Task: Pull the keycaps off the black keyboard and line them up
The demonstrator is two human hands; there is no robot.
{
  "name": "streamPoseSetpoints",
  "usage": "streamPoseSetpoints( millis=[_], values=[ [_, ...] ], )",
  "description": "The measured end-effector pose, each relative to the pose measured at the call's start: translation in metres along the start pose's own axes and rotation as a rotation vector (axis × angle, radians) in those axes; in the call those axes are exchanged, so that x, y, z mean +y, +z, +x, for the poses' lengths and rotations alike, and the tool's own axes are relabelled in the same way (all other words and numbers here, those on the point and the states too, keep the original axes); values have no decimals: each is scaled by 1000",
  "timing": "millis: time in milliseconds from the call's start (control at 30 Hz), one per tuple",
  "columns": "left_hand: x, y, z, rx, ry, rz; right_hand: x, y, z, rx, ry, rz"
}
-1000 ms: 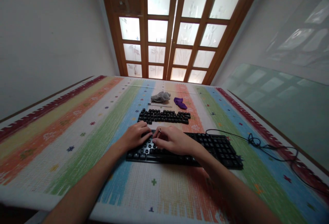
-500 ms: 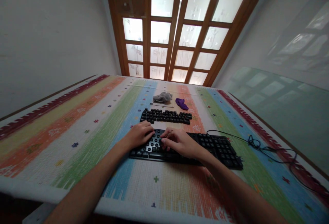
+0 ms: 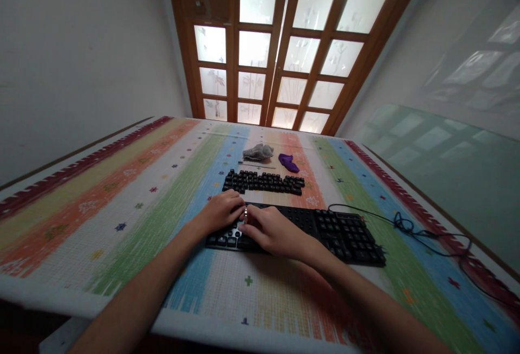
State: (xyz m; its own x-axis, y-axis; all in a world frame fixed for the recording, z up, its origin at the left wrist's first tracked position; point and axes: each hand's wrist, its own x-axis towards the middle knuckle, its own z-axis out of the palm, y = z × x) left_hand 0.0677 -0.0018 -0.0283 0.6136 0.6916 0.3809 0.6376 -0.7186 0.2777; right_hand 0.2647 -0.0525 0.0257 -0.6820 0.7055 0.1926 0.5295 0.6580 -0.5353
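Note:
A black keyboard (image 3: 343, 237) lies on the striped tablecloth; many keycaps are off its main block, while the number pad side keeps its keys. My left hand (image 3: 221, 210) grips the keyboard's left end, fingers curled over its back edge and thumb on top. Close beside it, my right hand (image 3: 270, 229) is over the left part of the bared area, thumb and fingers drawn together in a pinch. A small shiny spot shows at its fingers; what they hold, if anything, is hidden. Behind the keyboard, loose black keycaps (image 3: 270, 182) lie in rows.
A grey crumpled cloth (image 3: 259, 152) and a purple cloth (image 3: 288, 162) lie farther back, with a thin stick (image 3: 258, 166) in front of the grey one. The keyboard's cable (image 3: 406, 226) is tangled at the right. A glass-paned door (image 3: 280, 45) stands beyond the table.
My right hand has moved left along the keyboard, closer to my left hand, uncovering more of the middle keys area. My left hand stays in place.

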Motion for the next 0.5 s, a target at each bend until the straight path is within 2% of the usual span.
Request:
streamPoseSetpoints(
  millis=[300, 500],
  values=[
    [1, -1, 1, -4, 7, 3, 5, 4, 8, 96, 135, 101],
    [3, -3, 0, -26, 1, 6, 15, 5, 10, 89, 164, 249]
  ],
)
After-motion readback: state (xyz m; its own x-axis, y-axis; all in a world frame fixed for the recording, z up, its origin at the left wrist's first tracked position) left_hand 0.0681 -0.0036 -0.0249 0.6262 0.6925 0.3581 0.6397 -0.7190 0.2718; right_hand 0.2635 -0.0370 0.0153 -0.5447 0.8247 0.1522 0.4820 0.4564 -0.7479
